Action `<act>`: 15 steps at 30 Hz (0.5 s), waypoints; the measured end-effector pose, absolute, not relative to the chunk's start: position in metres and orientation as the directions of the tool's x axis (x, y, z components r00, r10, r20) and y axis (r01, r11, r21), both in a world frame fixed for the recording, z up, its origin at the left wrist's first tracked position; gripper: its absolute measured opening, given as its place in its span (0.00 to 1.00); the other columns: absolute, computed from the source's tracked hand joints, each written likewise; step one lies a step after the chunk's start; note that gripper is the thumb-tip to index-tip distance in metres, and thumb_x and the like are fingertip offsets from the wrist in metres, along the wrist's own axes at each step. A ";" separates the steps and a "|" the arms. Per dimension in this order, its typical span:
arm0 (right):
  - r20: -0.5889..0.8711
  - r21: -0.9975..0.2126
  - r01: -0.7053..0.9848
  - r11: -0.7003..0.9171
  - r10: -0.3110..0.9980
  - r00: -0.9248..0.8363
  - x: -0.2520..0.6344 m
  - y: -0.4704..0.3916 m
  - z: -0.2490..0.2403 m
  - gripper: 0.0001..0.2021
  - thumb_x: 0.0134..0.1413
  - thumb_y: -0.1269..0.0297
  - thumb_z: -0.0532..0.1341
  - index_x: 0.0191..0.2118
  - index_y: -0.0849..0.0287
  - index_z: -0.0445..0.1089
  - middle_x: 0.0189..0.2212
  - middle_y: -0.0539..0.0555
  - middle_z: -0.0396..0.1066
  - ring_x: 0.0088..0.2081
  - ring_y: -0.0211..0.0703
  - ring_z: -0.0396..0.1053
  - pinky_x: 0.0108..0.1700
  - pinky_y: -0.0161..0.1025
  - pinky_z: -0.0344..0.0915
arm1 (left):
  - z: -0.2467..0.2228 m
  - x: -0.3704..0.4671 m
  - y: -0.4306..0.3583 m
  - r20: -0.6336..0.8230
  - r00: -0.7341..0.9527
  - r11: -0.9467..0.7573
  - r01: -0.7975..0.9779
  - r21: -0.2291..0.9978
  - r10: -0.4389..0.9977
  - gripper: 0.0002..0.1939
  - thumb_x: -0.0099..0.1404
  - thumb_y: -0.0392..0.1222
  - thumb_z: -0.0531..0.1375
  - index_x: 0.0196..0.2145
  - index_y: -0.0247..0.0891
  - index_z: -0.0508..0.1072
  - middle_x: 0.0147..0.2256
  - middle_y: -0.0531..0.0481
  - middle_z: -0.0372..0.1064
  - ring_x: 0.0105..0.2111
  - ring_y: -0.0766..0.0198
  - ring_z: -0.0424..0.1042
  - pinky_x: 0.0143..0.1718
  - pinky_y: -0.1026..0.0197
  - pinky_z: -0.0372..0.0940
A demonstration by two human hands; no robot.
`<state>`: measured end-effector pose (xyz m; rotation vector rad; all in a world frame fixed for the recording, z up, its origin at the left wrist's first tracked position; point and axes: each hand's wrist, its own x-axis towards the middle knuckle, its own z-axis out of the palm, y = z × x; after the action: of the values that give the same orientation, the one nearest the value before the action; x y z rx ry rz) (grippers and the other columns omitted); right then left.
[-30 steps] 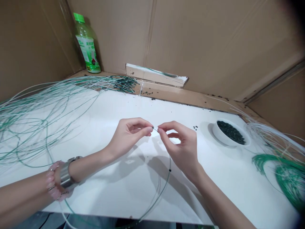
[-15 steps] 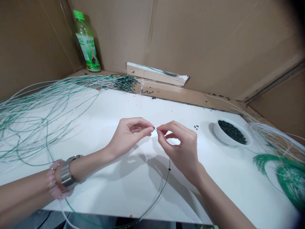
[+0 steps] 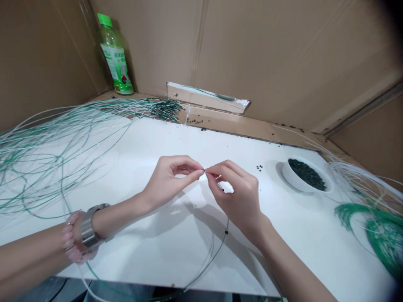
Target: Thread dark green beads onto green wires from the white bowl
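Note:
My left hand pinches a tiny dark piece between thumb and forefinger. Close against it on the right, my right hand pinches the end of a thin wire. The fingertips of both hands nearly meet. From under my right hand a green wire curves down past the table's front edge, with a small dark bead on it. Another dark bead shows beside my right thumb. A white bowl to the right holds many small dark pieces.
Green and white wires spread over the left of the white table, their beaded ends at the back. A green bottle stands in the back left corner by cardboard walls. Coiled green wire lies at the right; loose pieces lie near the bowl.
My right hand has moved slightly left, closing the small gap between the fingertips. A bead now shows by my right thumb, and the hanging wire's bead sits slightly lower.

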<state>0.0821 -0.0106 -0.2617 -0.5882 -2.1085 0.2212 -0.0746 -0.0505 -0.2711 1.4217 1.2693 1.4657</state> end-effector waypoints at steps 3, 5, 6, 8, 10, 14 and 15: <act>0.699 -0.440 0.299 0.847 0.532 -0.477 0.083 -0.010 -0.262 0.07 0.53 0.78 0.59 0.29 0.61 0.70 0.24 0.51 0.71 0.26 0.32 0.67 0.28 0.31 0.69 | -0.271 -0.075 -0.050 0.262 -0.131 -0.243 0.145 0.959 0.956 0.02 0.56 0.34 0.63 0.27 0.34 0.76 0.27 0.52 0.74 0.28 0.71 0.72 0.32 0.72 0.69; 0.670 -0.503 0.278 0.819 0.572 -0.473 0.084 -0.010 -0.261 0.06 0.52 0.77 0.60 0.29 0.61 0.71 0.25 0.50 0.72 0.26 0.32 0.68 0.28 0.30 0.70 | -0.271 -0.076 -0.050 0.263 -0.119 -0.245 0.149 0.958 0.957 0.02 0.56 0.35 0.63 0.27 0.34 0.76 0.27 0.52 0.75 0.28 0.70 0.73 0.32 0.72 0.69; 0.657 -0.533 0.267 0.803 0.591 -0.469 0.084 -0.009 -0.261 0.06 0.52 0.77 0.60 0.30 0.61 0.71 0.25 0.49 0.73 0.26 0.32 0.69 0.29 0.30 0.71 | -0.271 -0.076 -0.051 0.267 -0.110 -0.250 0.149 0.957 0.957 0.03 0.57 0.35 0.63 0.27 0.34 0.77 0.27 0.52 0.75 0.28 0.70 0.73 0.32 0.71 0.69; 0.628 -0.583 0.249 0.773 0.624 -0.465 0.085 -0.009 -0.261 0.04 0.52 0.75 0.61 0.30 0.61 0.72 0.26 0.50 0.74 0.27 0.32 0.70 0.30 0.30 0.72 | -0.271 -0.076 -0.051 0.279 -0.090 -0.264 0.155 0.952 0.956 0.04 0.58 0.35 0.61 0.27 0.35 0.77 0.27 0.51 0.75 0.28 0.70 0.73 0.32 0.71 0.69; 0.602 -0.608 0.249 0.754 0.642 -0.475 0.085 -0.009 -0.261 0.02 0.52 0.73 0.62 0.30 0.61 0.72 0.27 0.50 0.75 0.28 0.33 0.71 0.30 0.31 0.72 | -0.273 -0.076 -0.050 0.295 -0.075 -0.277 0.184 0.943 0.953 0.05 0.59 0.36 0.61 0.27 0.35 0.77 0.27 0.51 0.75 0.28 0.69 0.73 0.32 0.70 0.69; 0.550 -0.615 0.307 0.726 0.674 -0.493 0.084 -0.008 -0.264 0.04 0.53 0.71 0.61 0.30 0.60 0.73 0.27 0.50 0.75 0.29 0.36 0.72 0.29 0.33 0.70 | -0.274 -0.078 -0.048 0.333 -0.081 -0.299 0.278 0.913 0.940 0.06 0.59 0.36 0.61 0.26 0.33 0.76 0.26 0.50 0.74 0.27 0.68 0.72 0.30 0.68 0.68; 0.528 -0.627 0.323 0.708 0.692 -0.492 0.084 -0.008 -0.265 0.04 0.52 0.71 0.60 0.30 0.60 0.72 0.27 0.50 0.75 0.29 0.36 0.72 0.28 0.32 0.69 | -0.275 -0.079 -0.048 0.342 -0.085 -0.303 0.301 0.904 0.936 0.06 0.59 0.36 0.61 0.26 0.33 0.76 0.25 0.50 0.74 0.26 0.68 0.71 0.30 0.68 0.67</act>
<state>0.0836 -0.0084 -0.2648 -0.7712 -2.1045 0.5807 -0.0786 -0.0475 -0.2747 1.6127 1.3531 1.4141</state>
